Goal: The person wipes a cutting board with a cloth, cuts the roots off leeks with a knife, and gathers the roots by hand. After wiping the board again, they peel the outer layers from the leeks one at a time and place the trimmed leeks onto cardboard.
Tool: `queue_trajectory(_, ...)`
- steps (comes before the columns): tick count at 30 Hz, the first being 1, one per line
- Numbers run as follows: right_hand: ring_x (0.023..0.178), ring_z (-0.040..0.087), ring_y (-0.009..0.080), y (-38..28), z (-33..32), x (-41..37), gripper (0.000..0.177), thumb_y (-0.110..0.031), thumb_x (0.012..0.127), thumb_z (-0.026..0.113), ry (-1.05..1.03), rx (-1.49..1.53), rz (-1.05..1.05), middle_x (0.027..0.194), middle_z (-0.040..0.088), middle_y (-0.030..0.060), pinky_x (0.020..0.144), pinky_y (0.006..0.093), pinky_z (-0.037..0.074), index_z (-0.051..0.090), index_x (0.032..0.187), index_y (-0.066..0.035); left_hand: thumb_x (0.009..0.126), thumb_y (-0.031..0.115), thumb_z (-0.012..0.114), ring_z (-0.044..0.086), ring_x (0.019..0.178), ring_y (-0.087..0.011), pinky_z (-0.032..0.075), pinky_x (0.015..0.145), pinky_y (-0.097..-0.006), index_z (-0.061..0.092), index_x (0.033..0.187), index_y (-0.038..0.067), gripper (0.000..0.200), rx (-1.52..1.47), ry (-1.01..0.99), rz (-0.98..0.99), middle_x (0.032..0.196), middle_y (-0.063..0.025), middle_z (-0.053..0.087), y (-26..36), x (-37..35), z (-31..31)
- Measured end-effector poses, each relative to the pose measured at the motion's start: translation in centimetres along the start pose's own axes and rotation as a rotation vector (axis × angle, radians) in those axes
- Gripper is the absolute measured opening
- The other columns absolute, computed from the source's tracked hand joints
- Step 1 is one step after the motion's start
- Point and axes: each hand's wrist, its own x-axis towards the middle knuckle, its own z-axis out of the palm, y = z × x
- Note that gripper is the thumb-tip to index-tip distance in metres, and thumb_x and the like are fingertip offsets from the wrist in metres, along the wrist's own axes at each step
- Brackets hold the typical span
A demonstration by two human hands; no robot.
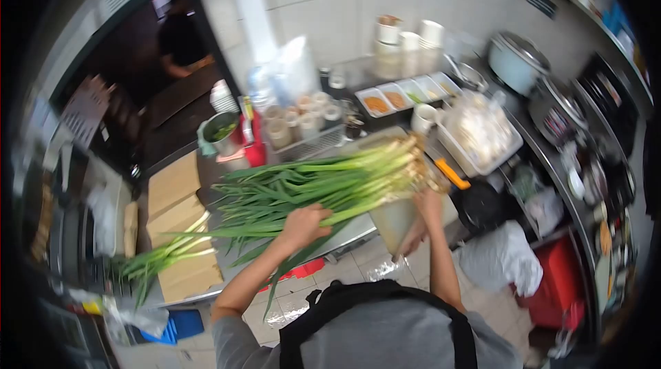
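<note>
A large pile of green onions [296,186] lies across the counter, leaves to the left and roots to the right. My left hand [306,226] is closed around some of the green stalks at the pile's near side. Beside the root ends, my right hand [420,221] is at the edge of a pale cutting board [394,223]; its fingers are partly hidden and blurred, and what they hold is unclear. An orange-handled knife [452,173] rests right of the roots. A smaller bunch of green onions [169,253] lies on brown cardboard [180,276] at the left.
Behind the pile stand a metal pot [222,129], a basket of jars [313,143] and a tray of toppings [399,97]. Right of it are a white bin of bagged food [482,135] and a rice cooker [518,62]. Another person [180,38] is beyond the opening.
</note>
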Motion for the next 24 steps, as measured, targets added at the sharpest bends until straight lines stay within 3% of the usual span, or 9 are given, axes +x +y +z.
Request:
queue_trajectory(2,0.072,0.063,0.0358,4.1,-1.6,-0.2,0.025,-0.019,0.07,0.061,0.074,0.157,-0.048,0.074,0.063,0.0226,0.068,0.0416,0.049,0.067,0.084,0.0,0.071,0.024,0.066,0.062,0.079,-0.0327,0.051,0.069,-0.043,0.062,0.107,0.01,0.04,-0.004,0.032,-0.002,0.092,-0.0115,0.06,2.9,0.6,2.1)
queue_trajectory(3,0.069,0.063,0.034,-2.0,1.8,1.2,0.025,-0.019,0.069,0.061,0.148,0.358,-0.085,0.072,0.063,0.0221,0.067,0.0399,0.049,0.066,0.084,0.001,0.07,0.024,0.066,0.062,0.078,-0.0326,0.051,0.068,-0.0429,0.063,0.107,0.01,0.039,0.109,0.056,0.017,0.09,-0.0113,0.06,-2.1,0.1,-2.9)
queue_trajectory(5,0.056,0.06,0.0243,0.2,1.5,1.3,0.021,-0.017,0.073,0.059,0.139,0.482,-0.092,0.063,0.062,0.0161,0.055,0.034,0.047,0.066,0.08,0.001,0.07,0.024,0.066,0.062,0.077,-0.032,0.052,0.065,-0.0423,0.062,0.104,0.009,0.037,0.086,0.099,0.055,0.086,-0.0109,0.058,-0.9,-0.4,-1.7)
queue_trajectory(8,0.044,0.048,0.0109,0.2,1.0,0.8,0.019,-0.018,0.082,0.055,-0.131,0.838,0.168,0.056,0.054,0.0033,0.041,0.0245,0.037,0.064,0.077,-0.002,0.071,0.022,0.066,0.062,0.076,-0.0315,0.052,0.064,-0.0419,0.061,0.101,0.008,0.034,0.044,0.124,0.094,0.086,-0.0105,0.058,-0.4,-0.6,-0.4)
queue_trajectory(11,0.041,0.045,0.0094,-1.2,0.3,0.2,0.021,-0.019,0.087,0.052,-0.171,0.915,0.249,0.055,0.051,0.002,0.038,0.0226,0.033,0.063,0.079,-0.003,0.071,0.022,0.066,0.062,0.077,-0.0309,0.052,0.064,-0.0412,0.06,0.1,0.007,0.033,0.062,0.113,0.069,0.086,-0.011,0.058,0.2,-0.6,-0.4)
queue_trajectory(16,0.046,0.048,0.008,-0.9,0.9,0.7,0.025,-0.029,0.085,0.063,-0.202,1.059,0.311,0.057,0.052,0.0009,0.04,0.0213,0.035,0.065,0.087,-0.004,0.067,0.021,0.069,0.062,0.077,-0.0294,0.051,0.062,-0.04,0.06,0.096,0.006,0.033,0.085,0.15,0.117,0.085,-0.0108,0.057,0.2,-0.5,0.3)
queue_trajectory(19,0.048,0.049,0.008,-0.4,0.9,1.0,0.023,-0.027,0.084,0.065,-0.268,1.131,0.299,0.058,0.053,0.0004,0.04,0.0211,0.036,0.065,0.086,-0.005,0.068,0.021,0.069,0.062,0.076,-0.0294,0.051,0.062,-0.04,0.06,0.096,0.006,0.033,0.1,0.145,0.107,0.085,-0.0111,0.057,0.0,-0.6,0.5)
queue_trajectory(23,0.05,0.051,0.0095,1.5,2.1,2.0,0.024,-0.017,0.083,0.064,-0.374,1.187,0.315,0.07,0.057,0.003,0.04,0.0219,0.038,0.06,0.102,-0.003,0.068,0.02,0.067,0.062,0.075,-0.0306,0.051,0.062,-0.0399,0.061,0.095,0.007,0.03,0.08,0.156,0.09,0.084,-0.0109,0.056,-0.5,-0.5,1.0)
queue_trajectory(24,0.05,0.051,0.0101,1.6,2.0,2.0,0.023,-0.013,0.083,0.061,-0.368,1.172,0.315,0.069,0.057,0.0042,0.041,0.0224,0.039,0.06,0.103,-0.003,0.064,0.015,0.063,0.063,0.067,-0.0295,0.051,0.055,-0.0397,0.062,0.081,0.004,0.021,0.072,0.279,0.128,0.08,-0.0123,0.058,-0.7,-0.3,1.4)
